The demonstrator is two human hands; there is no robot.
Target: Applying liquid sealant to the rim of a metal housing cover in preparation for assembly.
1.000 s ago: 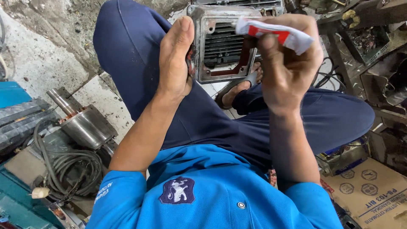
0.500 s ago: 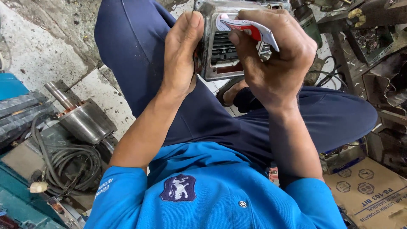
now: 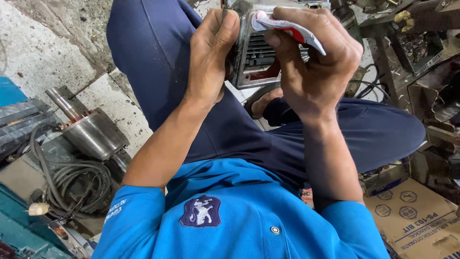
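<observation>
Fingers of our right hand point(image 3: 318, 62) pinch a soft red-and-white tube point(image 3: 293, 29); our left hand point(image 3: 208, 57) grips the rigid, likely heavy metal housing point(image 3: 254, 52) by its edge.

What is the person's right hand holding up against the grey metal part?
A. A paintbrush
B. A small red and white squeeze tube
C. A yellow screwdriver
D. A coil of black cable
B. The right hand pinches a small red and white squeeze tube with its tip at the ribbed grey metal housing, which the left hand steadies; the coil of grey cable lies on the floor, untouched.
</observation>
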